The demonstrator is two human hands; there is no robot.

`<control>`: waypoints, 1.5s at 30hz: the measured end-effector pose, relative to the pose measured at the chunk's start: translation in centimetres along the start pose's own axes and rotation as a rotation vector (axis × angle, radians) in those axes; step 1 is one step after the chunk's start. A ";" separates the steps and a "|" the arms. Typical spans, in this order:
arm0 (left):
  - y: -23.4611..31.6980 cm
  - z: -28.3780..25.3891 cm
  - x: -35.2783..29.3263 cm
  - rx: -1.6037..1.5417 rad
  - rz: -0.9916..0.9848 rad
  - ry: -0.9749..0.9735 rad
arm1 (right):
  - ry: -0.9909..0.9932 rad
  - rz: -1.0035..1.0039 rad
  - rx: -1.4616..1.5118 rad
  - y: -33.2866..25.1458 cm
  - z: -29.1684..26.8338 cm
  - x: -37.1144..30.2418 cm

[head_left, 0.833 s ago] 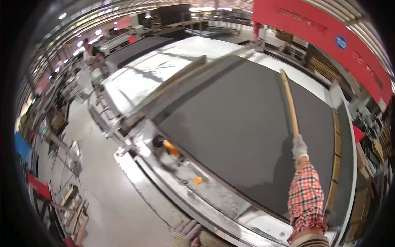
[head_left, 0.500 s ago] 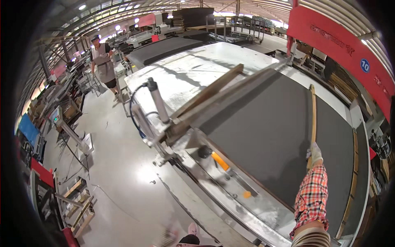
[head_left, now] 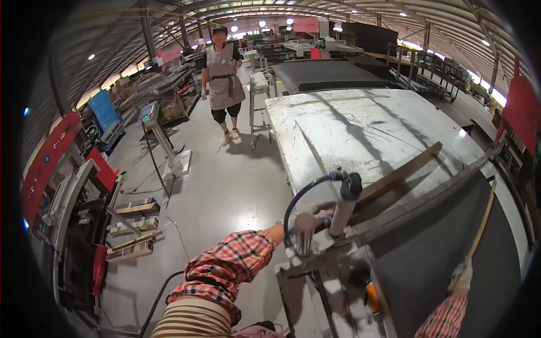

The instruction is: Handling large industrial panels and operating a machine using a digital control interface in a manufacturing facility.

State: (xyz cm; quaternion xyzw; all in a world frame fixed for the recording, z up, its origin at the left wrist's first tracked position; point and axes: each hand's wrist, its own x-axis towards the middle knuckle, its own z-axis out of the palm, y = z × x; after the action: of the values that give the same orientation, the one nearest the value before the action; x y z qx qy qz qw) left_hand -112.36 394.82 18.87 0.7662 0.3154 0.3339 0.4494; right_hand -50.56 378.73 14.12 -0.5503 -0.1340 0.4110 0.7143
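My right hand point(head_left: 461, 277), in a light glove and plaid sleeve cover, is closed round the lower end of a long wooden stick point(head_left: 483, 228). The stick lies along a dark grey sheet point(head_left: 417, 256) on the machine bed. My left arm stretches forward to the pneumatic cylinders at the machine's corner. There my left hand point(head_left: 309, 210) is partly hidden behind the short metal cylinder point(head_left: 304, 234), beside the taller upright cylinder point(head_left: 342, 211). Its fingers are mostly covered, so their grip is unclear. A blue hose point(head_left: 298, 197) curves over it.
A long bar point(head_left: 394, 177) lies across the white worn table point(head_left: 338, 124). An orange-handled part point(head_left: 372, 298) sits near the bed's edge. A person in an apron point(head_left: 224, 79) stands in the aisle, left of the table. A control stand point(head_left: 160, 135) and wooden frames point(head_left: 135, 231) are at left.
The view has swung left. My left arm has come into view, reaching to the cylinders. My right hand still holds the stick. The person in the apron appears nearer.
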 end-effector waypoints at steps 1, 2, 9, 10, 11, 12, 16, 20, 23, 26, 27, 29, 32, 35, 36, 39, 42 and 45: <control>1.8 0.0 1.0 0.041 -0.003 -0.003 | 0.068 0.064 0.049 0.1 -1.2 -0.1; 2.3 0.4 2.3 0.077 -0.002 -0.012 | 0.143 0.124 0.097 -0.5 -1.9 -0.2; -11.0 1.8 7.9 -0.245 -0.381 -0.319 | 0.211 0.043 -0.039 0.1 4.3 -1.0; -12.5 2.5 7.9 -0.604 -0.538 -0.197 | 0.199 0.044 -0.031 0.8 4.4 0.6; -12.4 3.1 7.9 -0.376 -0.362 -0.132 | 0.272 0.103 -0.048 1.7 5.0 2.1; -10.9 3.4 7.4 -0.150 -0.195 -0.074 | 0.351 0.170 -0.069 2.8 5.0 3.4; -5.6 7.7 10.9 -0.369 -0.053 -0.365 | 0.932 -0.758 -1.364 -6.7 -19.2 7.2; -6.1 2.4 7.3 -0.019 -0.213 -0.251 | 0.733 -0.251 -1.596 2.1 -1.7 1.7; -6.6 2.6 7.3 -0.020 -0.176 -0.231 | 0.763 -0.208 -1.699 1.8 2.9 -8.0; -7.4 3.3 7.6 0.040 -0.198 -0.248 | 0.452 -0.207 -1.780 1.8 8.0 -18.3; -8.1 3.9 7.6 0.072 -0.179 -0.224 | 0.461 0.024 -1.494 1.5 10.5 -21.3; -8.4 4.4 7.8 0.101 -0.153 -0.209 | 0.472 0.237 -1.191 1.3 15.4 -26.5; -7.4 4.1 7.6 0.049 -0.162 -0.149 | 0.104 0.338 -1.320 1.7 17.0 -29.6; -7.2 3.3 7.8 0.055 -0.143 -0.165 | -0.062 0.141 -1.419 1.6 19.9 -30.6; -6.9 3.3 7.8 0.055 -0.136 -0.174 | 0.079 -0.066 -1.392 2.5 19.2 -30.1; -7.2 3.3 8.0 0.119 -0.169 -0.171 | 0.221 -0.439 -1.507 8.0 13.7 -27.3; -7.2 3.1 8.0 0.231 -0.236 -0.195 | 0.368 -0.428 -1.707 9.2 14.4 -27.0; -4.7 2.5 8.1 0.269 -0.259 -0.222 | 0.514 -0.610 -1.651 10.3 13.5 -26.8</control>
State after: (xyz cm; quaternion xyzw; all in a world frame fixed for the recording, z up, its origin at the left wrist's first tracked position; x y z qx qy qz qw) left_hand -106.56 401.80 15.58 0.8044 0.4015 0.1418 0.4144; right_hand -80.55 368.70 16.74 -0.9013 -0.3616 -0.1566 0.1797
